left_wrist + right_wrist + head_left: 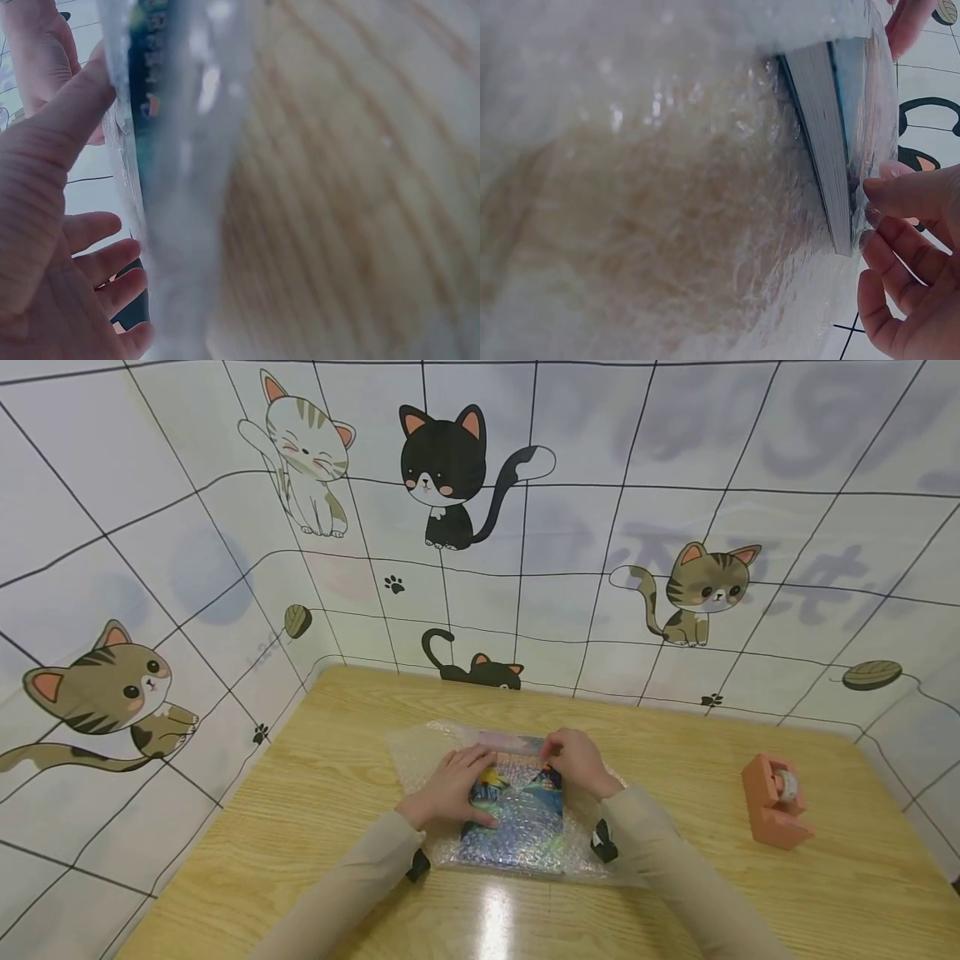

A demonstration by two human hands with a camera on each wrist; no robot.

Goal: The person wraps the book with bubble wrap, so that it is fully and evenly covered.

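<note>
The book [825, 142] lies within bubble wrap [417, 756] on the tabletop [337, 727]; the left hand [453, 783] is spread over it; the right hand [581, 764] pinches the wrap near its far right corner. Early release could let the wrap spring back; uneven pressure could skew the book.

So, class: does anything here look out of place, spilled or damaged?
Nothing stands out. The book shows its page edge at an open side of the bubble wrap, but that fits wrapping not yet finished. The tape dispenser sits on the table, and I see no spill or damage.
</note>
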